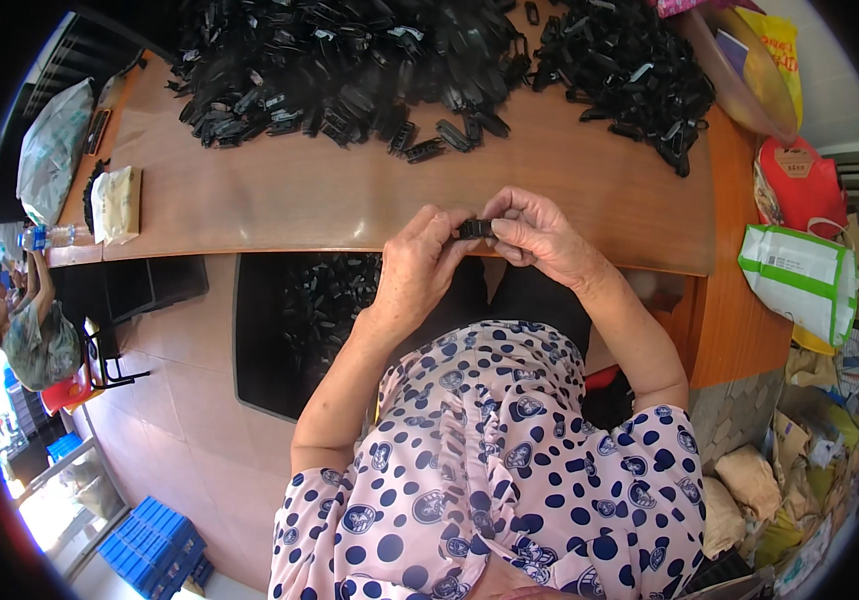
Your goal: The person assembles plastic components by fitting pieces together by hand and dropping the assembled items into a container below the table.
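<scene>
A: ok so where's the small black part (474, 229) at?

B: pretty much mid-frame, just above the center, held up by the near edge of the desk (279, 195). It's pinched between both hands

A: both? what's each grip doing?

B: yep, both closed on it. The left hand (415, 262) has its fingertips on the left end, and the right hand (541, 240) pinches the right end with thumb and fingers. Fingers hide the ends, so I can't tell the exact shape

A: and around that?

B: loads of black pieces. Big heap (339, 70) along the top of the frame, smaller heap (634, 80) just right of it, a few loose ones at the big heap's lower edge. There's also a black tray (259, 365) with more pieces, lower than the desk, left of center

A: anything further out?

B: pale packet (116, 205) and a clear bottle (67, 236) at the desk's left end, red bag (797, 185) and a white and green bag (799, 280) on the right side of the frame, blue crates (152, 545) lower left, plus another person (41, 340) at the far left
</scene>
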Demonstrator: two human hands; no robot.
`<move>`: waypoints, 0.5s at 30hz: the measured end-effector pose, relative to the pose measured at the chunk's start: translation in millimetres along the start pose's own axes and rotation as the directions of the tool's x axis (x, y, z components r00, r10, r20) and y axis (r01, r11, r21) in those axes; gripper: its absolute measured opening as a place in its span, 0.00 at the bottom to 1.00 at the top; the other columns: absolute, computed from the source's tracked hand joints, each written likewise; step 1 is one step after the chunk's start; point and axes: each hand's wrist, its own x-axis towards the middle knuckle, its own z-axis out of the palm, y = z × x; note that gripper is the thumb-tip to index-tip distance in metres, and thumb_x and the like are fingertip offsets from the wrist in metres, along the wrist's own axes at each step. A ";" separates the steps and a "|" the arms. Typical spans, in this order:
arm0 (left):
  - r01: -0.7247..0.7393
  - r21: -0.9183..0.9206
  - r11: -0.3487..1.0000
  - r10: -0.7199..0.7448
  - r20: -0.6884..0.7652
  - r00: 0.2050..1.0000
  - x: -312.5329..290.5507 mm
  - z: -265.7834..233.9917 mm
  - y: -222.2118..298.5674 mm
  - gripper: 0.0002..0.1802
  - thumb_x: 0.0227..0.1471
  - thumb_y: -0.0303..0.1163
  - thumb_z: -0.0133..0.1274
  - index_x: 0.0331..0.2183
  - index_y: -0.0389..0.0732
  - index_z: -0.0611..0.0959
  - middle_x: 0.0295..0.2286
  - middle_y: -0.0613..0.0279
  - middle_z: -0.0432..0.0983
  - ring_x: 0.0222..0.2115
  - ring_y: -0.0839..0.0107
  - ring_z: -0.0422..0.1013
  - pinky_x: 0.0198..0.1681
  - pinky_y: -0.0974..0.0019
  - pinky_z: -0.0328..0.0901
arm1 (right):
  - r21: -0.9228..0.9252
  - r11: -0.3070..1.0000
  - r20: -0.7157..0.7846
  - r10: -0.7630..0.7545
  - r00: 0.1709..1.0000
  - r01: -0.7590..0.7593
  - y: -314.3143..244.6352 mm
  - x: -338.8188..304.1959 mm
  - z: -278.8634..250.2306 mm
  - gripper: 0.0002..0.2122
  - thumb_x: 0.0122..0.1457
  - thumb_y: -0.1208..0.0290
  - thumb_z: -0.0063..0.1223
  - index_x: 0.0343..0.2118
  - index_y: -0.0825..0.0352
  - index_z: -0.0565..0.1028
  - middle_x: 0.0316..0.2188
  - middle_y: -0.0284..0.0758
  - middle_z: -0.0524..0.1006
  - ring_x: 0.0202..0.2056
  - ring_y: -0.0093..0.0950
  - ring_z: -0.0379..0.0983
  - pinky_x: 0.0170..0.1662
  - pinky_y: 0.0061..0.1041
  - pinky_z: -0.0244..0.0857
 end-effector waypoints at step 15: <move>-0.207 0.256 0.944 0.192 0.082 0.978 3.5 -7.4 -3.3 0.11 0.44 0.26 0.59 0.33 0.37 0.79 0.28 0.57 0.77 0.26 0.59 0.73 0.29 0.64 0.68 | -0.157 0.961 -0.042 0.222 0.974 -0.226 -10.2 4.4 -9.3 0.04 0.58 0.75 0.53 0.32 0.66 0.70 0.22 0.27 0.69 0.20 0.12 0.59 0.18 0.10 0.48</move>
